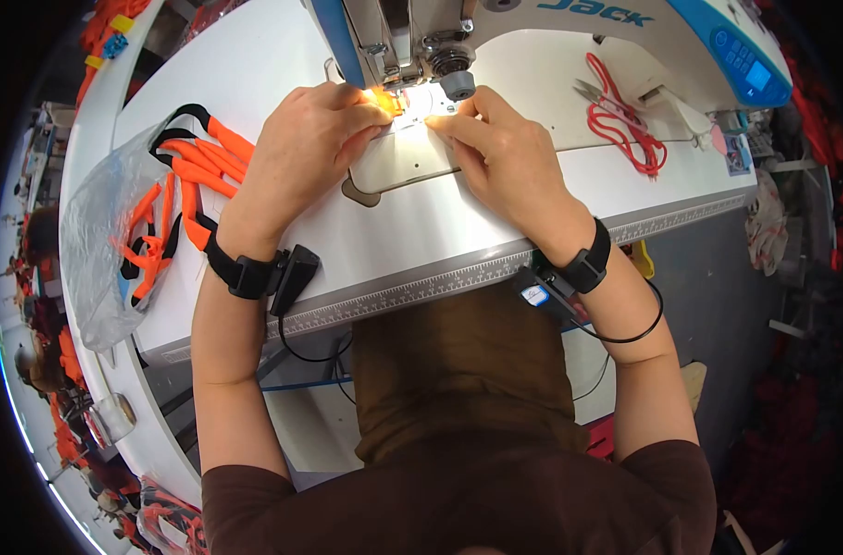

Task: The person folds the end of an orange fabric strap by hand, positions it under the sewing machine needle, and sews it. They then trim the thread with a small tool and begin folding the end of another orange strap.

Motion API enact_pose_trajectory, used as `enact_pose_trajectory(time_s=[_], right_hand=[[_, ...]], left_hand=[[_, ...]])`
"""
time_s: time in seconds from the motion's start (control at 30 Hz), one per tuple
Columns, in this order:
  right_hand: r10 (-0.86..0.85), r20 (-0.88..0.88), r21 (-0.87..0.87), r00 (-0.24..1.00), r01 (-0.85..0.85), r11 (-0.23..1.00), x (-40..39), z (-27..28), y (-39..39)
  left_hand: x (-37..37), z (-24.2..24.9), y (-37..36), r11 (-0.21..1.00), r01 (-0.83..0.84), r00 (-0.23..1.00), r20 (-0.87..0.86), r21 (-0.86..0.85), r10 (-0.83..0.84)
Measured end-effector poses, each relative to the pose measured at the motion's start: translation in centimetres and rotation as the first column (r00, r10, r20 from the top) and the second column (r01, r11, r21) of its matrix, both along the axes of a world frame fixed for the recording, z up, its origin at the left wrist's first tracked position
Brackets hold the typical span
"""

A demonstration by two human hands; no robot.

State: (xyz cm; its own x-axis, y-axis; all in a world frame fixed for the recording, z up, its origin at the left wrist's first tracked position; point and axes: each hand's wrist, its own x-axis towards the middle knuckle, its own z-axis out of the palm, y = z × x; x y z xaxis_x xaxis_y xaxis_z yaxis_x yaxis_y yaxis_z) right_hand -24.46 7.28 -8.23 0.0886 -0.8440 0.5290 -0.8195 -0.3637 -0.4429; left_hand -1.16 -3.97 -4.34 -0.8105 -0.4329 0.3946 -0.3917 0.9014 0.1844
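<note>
My left hand (312, 146) is closed in a pinch on the end of a piece of orange fabric (383, 100), brightly lit beside the needle of the sewing machine (403, 42). To the right of the needle, my right hand (507, 153) has thumb and fingers pressed together just over the metal needle plate (412, 120). Whatever lies in that pinch is too small to make out. Orange straps with black parts (204, 162) lie on the table left of my left wrist, partly hidden behind it.
A clear plastic bag (98, 250) lies at the table's left edge. Red cord (620, 129) and scissors (588, 91) rest right of the machine bed. A ruler strip (421, 289) runs along the front edge. Cables hang from both wrist straps.
</note>
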Motion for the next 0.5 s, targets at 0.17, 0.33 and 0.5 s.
enact_pose_trajectory(time_s=[0.17, 0.33, 0.5], right_hand=[[-0.001, 0.005, -0.004, 1.0, 0.001, 1.0, -0.02, 0.1, 0.07], [-0.022, 0.073, 0.04, 0.997, 0.019, 0.999, -0.29, 0.29, 0.22], [-0.016, 0.135, 0.05, 0.991, 0.009, 0.999, -0.44, 0.42, 0.26]], left_hand=[[-0.05, 0.21, 0.63, 0.997, -0.078, 0.996, 0.053, 0.025, 0.077], [-0.12, -0.07, 0.81, 0.996, -0.078, 0.997, 0.01, 0.037, 0.077], [-0.03, -0.2, 0.75, 0.992, -0.116, 0.993, 0.034, 0.047, 0.114]])
